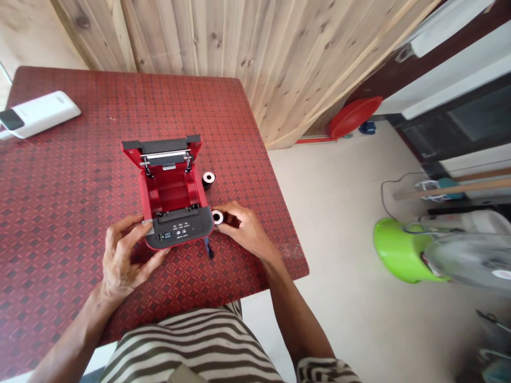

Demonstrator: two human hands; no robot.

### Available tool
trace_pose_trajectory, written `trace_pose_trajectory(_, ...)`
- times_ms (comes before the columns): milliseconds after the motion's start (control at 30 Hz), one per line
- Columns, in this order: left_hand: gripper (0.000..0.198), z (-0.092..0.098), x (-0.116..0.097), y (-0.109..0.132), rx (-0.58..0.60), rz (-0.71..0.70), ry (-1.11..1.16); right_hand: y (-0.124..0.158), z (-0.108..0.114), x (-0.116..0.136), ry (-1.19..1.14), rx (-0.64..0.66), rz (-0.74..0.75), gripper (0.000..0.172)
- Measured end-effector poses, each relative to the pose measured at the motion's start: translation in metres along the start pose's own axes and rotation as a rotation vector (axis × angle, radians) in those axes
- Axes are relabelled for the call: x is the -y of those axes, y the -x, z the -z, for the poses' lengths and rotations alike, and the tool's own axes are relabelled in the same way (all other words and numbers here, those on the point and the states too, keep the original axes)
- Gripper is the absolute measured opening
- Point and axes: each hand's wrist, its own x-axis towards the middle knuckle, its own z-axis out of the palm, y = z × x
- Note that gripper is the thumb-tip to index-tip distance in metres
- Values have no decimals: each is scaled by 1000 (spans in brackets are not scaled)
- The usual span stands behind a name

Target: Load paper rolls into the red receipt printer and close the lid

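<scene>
Red-and-black portable printer (173, 194), lid raised and roll compartment exposed, standing on the red patterned surface (247, 154). From left to right: a white power bank (48, 113) lies beyond the printer, on its far left side. The left hand (122, 260) is at the printer's near left corner, its fingers gripping the casing, with fingertips on the corner and the thumb at the near edge. The printer's control panel (186, 229), bearing a small lit display, faces the person. A dark strap (209, 249) lies at its near right corner. Just beside its right wall is a black-and-white roll (208, 181). Nearer the person, a similar second roll (217, 217) is pinched between thumb and fingers of the right hand (247, 227), close against the printer's right edge. Well to the printer's right, a green plastic stool (403, 252) is on the floor (331, 213).
</scene>
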Motion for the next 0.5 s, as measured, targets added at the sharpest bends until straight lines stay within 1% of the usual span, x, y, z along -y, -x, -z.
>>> trace_pose_trajectory(33,76,0,0,0,0,-1,1,2,2,5,21,-15,10,19)
trace_pose_trajectory(100,75,0,-1,0,1,-5,1,5,12,20,79,-36,61,23)
trace_pose_trajectory(200,73,0,-1,1,3,7,7,1,29,54,206,-76,228,34)
trace_pose_trajectory(267,70,1,0,4,10,27,16,-13,31,78,320,-44,348,37)
trace_pose_trajectory(333,68,1,1,7,20,42,22,-34,21,95,468,33,413,29)
trace_pose_trajectory(400,67,1,1,9,26,46,20,-58,6,107,640,139,410,20)
trace_pose_trajectory(500,68,2,0,9,38,48,10,-84,-18,115,843,284,337,26)
